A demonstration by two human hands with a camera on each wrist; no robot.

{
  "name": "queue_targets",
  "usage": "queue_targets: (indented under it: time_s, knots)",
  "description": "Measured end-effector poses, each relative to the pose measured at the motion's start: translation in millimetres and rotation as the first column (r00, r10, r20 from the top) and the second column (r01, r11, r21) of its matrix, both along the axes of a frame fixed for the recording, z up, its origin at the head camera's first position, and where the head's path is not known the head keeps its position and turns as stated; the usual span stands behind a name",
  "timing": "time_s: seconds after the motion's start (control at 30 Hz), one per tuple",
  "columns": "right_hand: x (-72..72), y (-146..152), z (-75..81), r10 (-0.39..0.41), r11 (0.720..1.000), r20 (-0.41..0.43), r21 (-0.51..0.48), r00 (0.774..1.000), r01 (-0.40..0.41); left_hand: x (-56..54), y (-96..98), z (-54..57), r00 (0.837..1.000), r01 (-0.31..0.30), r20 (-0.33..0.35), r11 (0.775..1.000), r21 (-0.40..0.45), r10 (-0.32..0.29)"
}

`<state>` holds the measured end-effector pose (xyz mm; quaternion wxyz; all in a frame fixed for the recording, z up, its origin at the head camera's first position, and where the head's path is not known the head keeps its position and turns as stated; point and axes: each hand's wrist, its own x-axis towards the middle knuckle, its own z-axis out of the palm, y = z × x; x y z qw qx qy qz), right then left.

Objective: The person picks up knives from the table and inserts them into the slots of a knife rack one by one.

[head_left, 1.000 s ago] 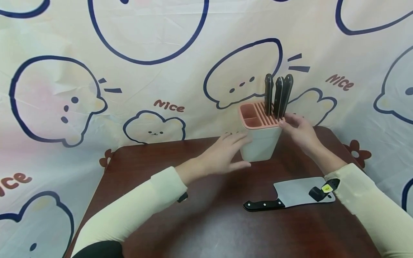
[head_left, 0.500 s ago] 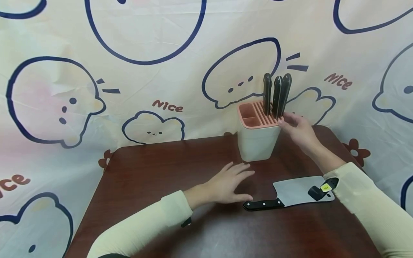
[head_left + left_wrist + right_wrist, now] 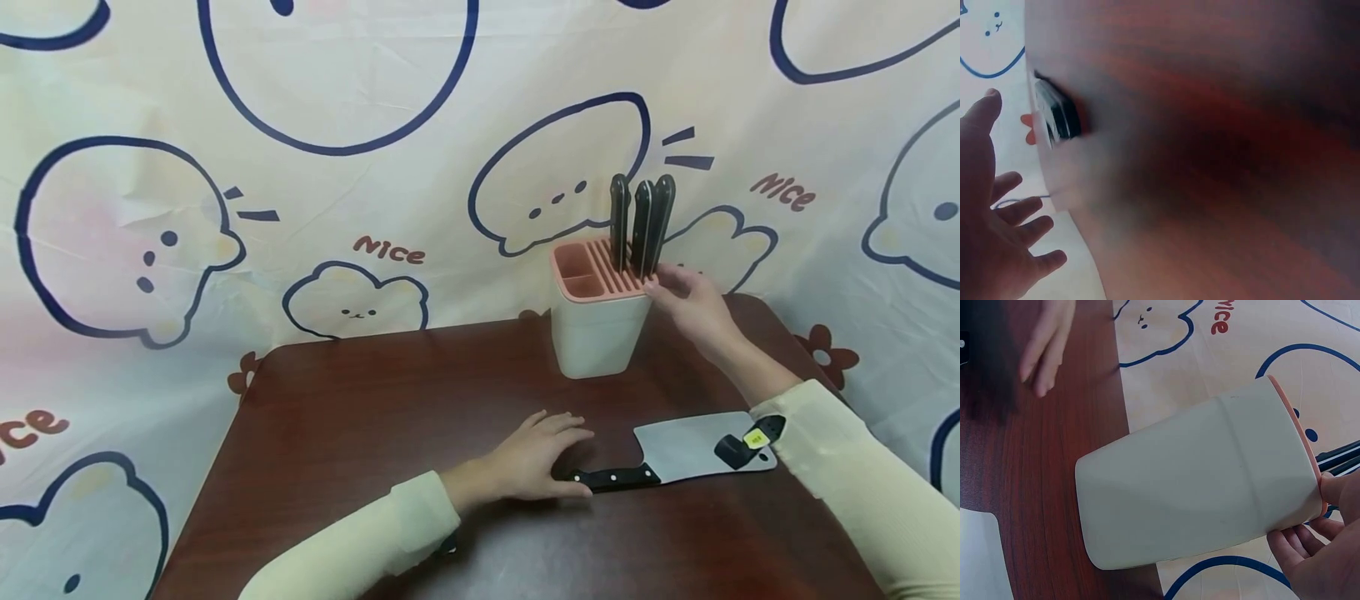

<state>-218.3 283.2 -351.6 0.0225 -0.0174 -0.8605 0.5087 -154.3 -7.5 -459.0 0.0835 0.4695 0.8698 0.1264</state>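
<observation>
A cream knife holder (image 3: 597, 337) with a salmon-pink slotted top stands upright at the table's back right. Several black-handled knives (image 3: 641, 225) stick up out of its slots. At its upper right edge, my right hand (image 3: 697, 312) grips the rim; in the right wrist view the thumb is at the rim and the other fingers are against the side. A cleaver (image 3: 678, 450) lies flat in front of the holder, black handle pointing left. My left hand (image 3: 528, 458), fingers spread, hovers at the handle's end. Whether it touches the handle I cannot tell.
The dark reddish-brown table (image 3: 360, 400) has its back edge against a cartoon-printed cloth (image 3: 360, 192). My right sleeve (image 3: 840, 458) and its wrist strap pass over the tip end of the cleaver blade.
My left hand has moved away from the knife holder, down and towards me, to the cleaver's handle. My right hand stays on the holder's rim, and the holder and cleaver have not moved.
</observation>
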Motion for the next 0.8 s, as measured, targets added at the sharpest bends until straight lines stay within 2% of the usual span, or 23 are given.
queue_targets:
  time_s: [0.37,0.8]
  knots:
    - [1.6,-1.0,-0.3,-0.001,1.0,-0.005,-0.008,1.0,0.0,6.5,10.0,-11.2,1.0,0.027,-0.007,0.998,-0.065,-0.027]
    - [-1.6,-0.1,-1.3,0.002,1.0,-0.003,-0.009,1.0,-0.002,8.1,11.6,-19.9,0.999,-0.029,-0.04,0.999,-0.016,0.028]
